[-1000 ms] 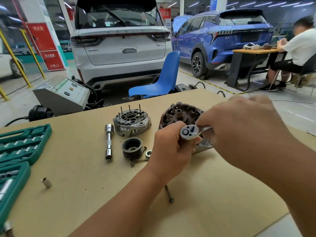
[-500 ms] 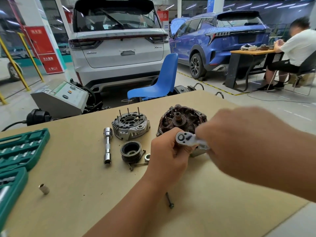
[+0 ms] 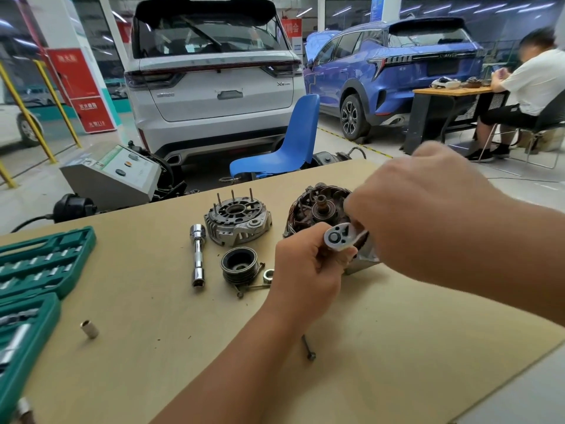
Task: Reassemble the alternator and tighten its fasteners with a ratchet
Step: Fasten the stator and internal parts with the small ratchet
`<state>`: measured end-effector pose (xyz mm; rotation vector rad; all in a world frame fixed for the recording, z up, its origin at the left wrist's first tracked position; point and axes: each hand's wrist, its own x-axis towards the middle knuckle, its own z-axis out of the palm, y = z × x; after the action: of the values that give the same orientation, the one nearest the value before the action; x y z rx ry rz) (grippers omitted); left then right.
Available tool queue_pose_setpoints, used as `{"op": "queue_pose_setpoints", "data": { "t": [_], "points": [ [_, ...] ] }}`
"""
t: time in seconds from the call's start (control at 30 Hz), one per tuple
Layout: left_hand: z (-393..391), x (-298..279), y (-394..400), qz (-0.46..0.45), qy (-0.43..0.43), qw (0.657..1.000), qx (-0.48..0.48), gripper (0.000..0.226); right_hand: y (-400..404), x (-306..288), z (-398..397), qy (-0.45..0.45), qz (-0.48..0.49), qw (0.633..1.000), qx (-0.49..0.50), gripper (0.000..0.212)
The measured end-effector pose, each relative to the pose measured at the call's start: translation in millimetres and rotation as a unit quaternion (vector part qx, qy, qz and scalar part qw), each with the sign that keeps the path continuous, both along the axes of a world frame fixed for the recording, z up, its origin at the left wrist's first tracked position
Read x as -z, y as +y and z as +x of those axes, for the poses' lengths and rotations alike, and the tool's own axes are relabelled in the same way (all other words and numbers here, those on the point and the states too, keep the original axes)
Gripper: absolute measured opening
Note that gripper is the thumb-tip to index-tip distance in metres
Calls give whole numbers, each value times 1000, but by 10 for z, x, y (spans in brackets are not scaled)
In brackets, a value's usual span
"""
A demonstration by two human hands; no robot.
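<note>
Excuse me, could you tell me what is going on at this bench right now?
A person is working on a dismantled alternator. The left hand grips the ratchet at its head, the right hand its handle, over the alternator body. The end cover, pulley and a loose bolt lie unfitted.

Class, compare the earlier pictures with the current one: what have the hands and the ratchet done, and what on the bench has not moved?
The right hand has swung the ratchet handle toward the back of the bench. The left hand still grips under the ratchet head, beside the alternator body. Nothing was picked up or released. The end cover, pulley, socket extension and loose bolt stayed put.
</note>
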<state>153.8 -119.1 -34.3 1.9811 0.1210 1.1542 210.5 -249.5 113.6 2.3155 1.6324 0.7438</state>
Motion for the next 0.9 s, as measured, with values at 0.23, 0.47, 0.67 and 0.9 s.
{"op": "queue_pose_setpoints", "data": {
  "t": [0.23,0.47,0.67,0.9],
  "points": [
    [-5,-17,-27,-10,-12,1000,4,9,-5,49,-81,65,-48,996,22,31],
    [-10,33,-20,-28,-23,999,11,12,-28,142,-135,85,-52,995,-8,30],
    [15,40,0,-20,-2,1000,1,14,-28,12,84,-19,45,999,-17,11],
    [38,29,-23,-64,-27,998,7,19,-57,29,57,7,-15,1000,-27,15]
  ]
}}
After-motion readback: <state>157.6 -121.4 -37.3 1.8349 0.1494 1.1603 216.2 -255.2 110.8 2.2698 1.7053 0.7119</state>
